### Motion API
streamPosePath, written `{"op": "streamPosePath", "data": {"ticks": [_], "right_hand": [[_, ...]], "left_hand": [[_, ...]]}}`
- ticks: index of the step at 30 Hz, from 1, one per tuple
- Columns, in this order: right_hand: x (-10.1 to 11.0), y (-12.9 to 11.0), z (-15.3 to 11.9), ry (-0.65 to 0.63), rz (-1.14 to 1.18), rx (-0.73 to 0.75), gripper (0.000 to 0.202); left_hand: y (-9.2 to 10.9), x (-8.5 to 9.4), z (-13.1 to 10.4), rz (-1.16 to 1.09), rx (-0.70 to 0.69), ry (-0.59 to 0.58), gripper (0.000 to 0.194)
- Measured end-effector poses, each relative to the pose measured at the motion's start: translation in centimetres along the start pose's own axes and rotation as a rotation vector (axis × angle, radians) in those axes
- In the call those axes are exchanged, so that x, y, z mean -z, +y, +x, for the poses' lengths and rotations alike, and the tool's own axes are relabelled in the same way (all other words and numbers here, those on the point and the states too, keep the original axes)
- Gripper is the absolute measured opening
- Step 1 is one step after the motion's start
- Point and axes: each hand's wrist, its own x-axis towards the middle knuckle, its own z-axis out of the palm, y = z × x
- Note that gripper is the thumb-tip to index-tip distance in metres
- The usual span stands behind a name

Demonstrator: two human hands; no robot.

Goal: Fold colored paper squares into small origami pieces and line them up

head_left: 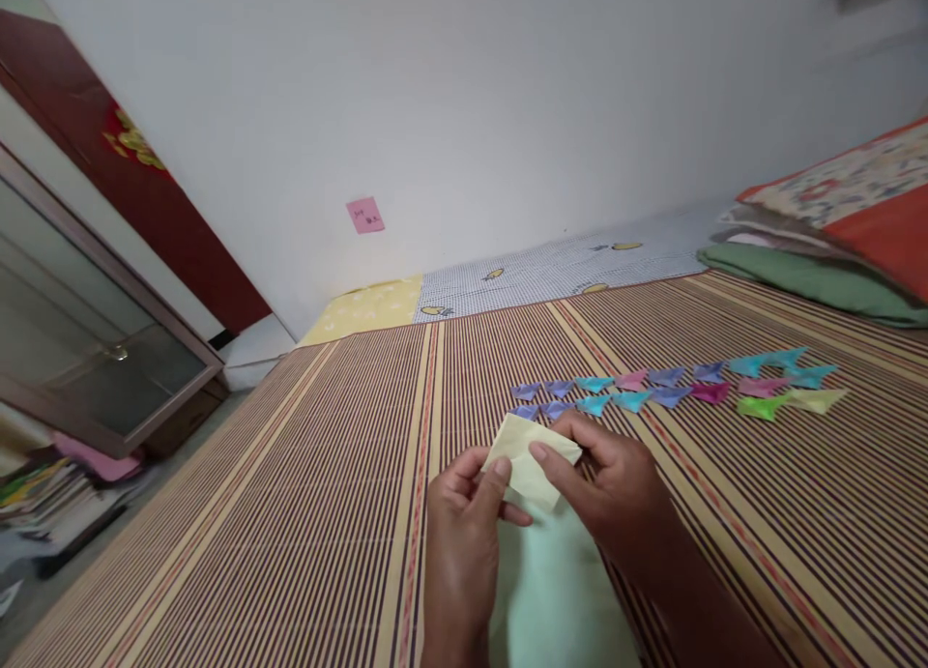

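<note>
Between both hands is a pale yellow sheet of paper (526, 446), partly folded and held above the bed. My left hand (468, 513) pinches its left edge, thumb on top and fingers beneath. My right hand (613, 475) grips the right side, its thumb pressed on the paper's face. Beyond the hands, two rows of small folded paper shapes (667, 395) in purple, blue, pink and green lie on the striped mat (348, 475). Under the hands is a pale green surface (558, 591), whose kind I cannot tell.
A stack of folded bedding (833, 252) sits at the far right, against the white wall (464, 98). A pink note (364, 216) is stuck on that wall. At the left, a glass-paned door (94, 310) stands near piled books (43, 494) on the floor.
</note>
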Motion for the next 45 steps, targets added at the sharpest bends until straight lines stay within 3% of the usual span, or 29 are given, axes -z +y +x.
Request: {"op": "streamPosePath", "data": {"ticks": [5,8,13,16,21,27,31,33,37,40,45], "right_hand": [[0.1,0.3,0.0,-0.134,0.050,-0.091,0.028],[0.1,0.2,0.1,-0.222,0.168,-0.164,0.021],[-0.2,-0.2,0.3,-0.394,0.365,-0.200,0.025],[-0.3,0.3,0.2,-0.367,0.350,-0.181,0.014],[0.0,1.6,0.0,-0.306,0.307,-0.190,0.025],[0.4,1.7,0.3,-0.293,0.273,-0.175,0.031],[0.3,1.1,0.2,-0.282,0.276,-0.155,0.030],[0.3,0.9,0.2,-0.258,0.261,-0.149,0.029],[0.5,0.6,0.2,-0.234,0.238,-0.171,0.021],[0.6,0.4,0.3,-0.234,0.238,-0.178,0.019],[0.2,0.0,0.3,-0.342,0.463,-0.189,0.023]], "left_hand": [[0.3,0.1,-0.1,0.104,-0.012,-0.041,0.023],[-0.1,0.2,-0.1,0.141,-0.063,0.020,0.033],[-0.8,0.1,0.2,-0.133,-0.021,0.123,0.038],[0.0,-0.3,0.2,-0.313,0.050,0.120,0.038],[1.2,-0.8,0.0,-0.494,0.181,0.111,0.038],[1.0,-0.8,0.2,-0.597,0.177,0.218,0.022],[0.9,-0.6,0.2,-0.595,0.160,0.251,0.025],[0.8,-0.5,0.2,-0.552,0.154,0.208,0.029],[0.1,-0.3,0.3,-0.323,0.107,0.004,0.033],[-0.3,-0.3,0.4,-0.209,0.055,-0.026,0.029],[-0.6,-0.5,0.2,-0.167,0.019,-0.095,0.029]]}}
